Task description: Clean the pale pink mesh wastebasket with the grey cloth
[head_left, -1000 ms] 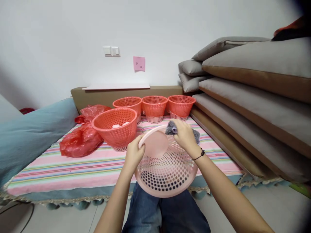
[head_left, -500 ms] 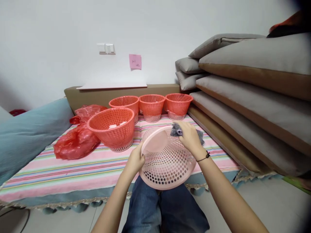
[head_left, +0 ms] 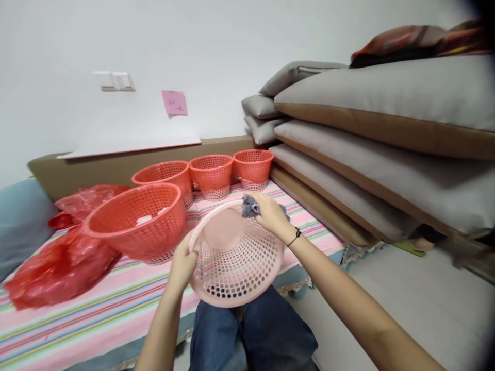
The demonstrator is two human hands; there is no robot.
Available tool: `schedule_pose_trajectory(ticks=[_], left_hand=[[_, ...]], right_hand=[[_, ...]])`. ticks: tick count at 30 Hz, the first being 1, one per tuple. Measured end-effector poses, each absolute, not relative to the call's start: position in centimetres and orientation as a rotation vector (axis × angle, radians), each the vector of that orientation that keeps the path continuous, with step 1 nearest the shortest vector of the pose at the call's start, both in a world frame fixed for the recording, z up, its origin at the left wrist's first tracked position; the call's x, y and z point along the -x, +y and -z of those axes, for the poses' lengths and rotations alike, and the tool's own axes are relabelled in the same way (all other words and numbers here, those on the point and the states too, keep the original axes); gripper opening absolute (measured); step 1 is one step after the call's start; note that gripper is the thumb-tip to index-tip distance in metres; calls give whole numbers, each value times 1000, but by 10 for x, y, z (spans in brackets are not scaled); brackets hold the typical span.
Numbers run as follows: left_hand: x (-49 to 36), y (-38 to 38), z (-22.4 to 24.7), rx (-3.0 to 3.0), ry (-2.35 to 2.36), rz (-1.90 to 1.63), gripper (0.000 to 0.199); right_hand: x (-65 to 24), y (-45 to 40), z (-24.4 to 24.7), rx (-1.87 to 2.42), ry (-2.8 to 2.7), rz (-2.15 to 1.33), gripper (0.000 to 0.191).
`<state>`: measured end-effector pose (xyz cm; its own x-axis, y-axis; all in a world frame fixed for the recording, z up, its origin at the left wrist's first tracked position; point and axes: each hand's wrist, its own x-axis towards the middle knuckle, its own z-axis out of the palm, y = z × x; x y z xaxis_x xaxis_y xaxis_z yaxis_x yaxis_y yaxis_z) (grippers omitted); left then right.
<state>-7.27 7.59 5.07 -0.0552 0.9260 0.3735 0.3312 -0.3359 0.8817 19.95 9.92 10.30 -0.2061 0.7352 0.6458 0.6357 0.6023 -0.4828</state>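
Observation:
A pale pink basket [head_left: 242,257] with a holed wall is tilted above my knees, its open side toward me. My left hand [head_left: 183,263] grips its rim at the left, fingers closed. At the upper right of the rim, my right hand [head_left: 268,212] is closed on a grey cloth [head_left: 249,206], which is bunched against the rim and also shows past the far side of the hand. Close to my left hand stands a large red basket [head_left: 139,226] with small white pieces [head_left: 144,220] inside.
Several red-lined baskets [head_left: 212,178] stand along the back. Crumpled red plastic bags [head_left: 64,265] lie at the left. Stacked grey cushions [head_left: 371,129] rise on the right. A pink note [head_left: 175,103] is on the wall. The striped cloth [head_left: 116,304] covers the seat.
The view has turned to the right, so the whole scene has shifted left. Both hands still hold the pink basket and the grey cloth in much the same pose.

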Motion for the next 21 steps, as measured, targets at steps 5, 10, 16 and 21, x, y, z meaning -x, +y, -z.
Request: schedule_pose_trajectory(ticks=[5,10,16,21], left_hand=[[89,88,-38,-1355,1466,-1428,64],[76,79,-48,-1039,1397,-1533,65],[72,59,-68,-706,1175,-1571,61],[72,59,-71,-498,1094,-1558,56]], right_hand=[[-228,105,-43,1197,-1324,-579,35],[-235,77,17,1194,-1066,-888,38],[-286,95,46,1145,-673,-1121,37],[-326,155,62,1099,-372,-1116,22]])
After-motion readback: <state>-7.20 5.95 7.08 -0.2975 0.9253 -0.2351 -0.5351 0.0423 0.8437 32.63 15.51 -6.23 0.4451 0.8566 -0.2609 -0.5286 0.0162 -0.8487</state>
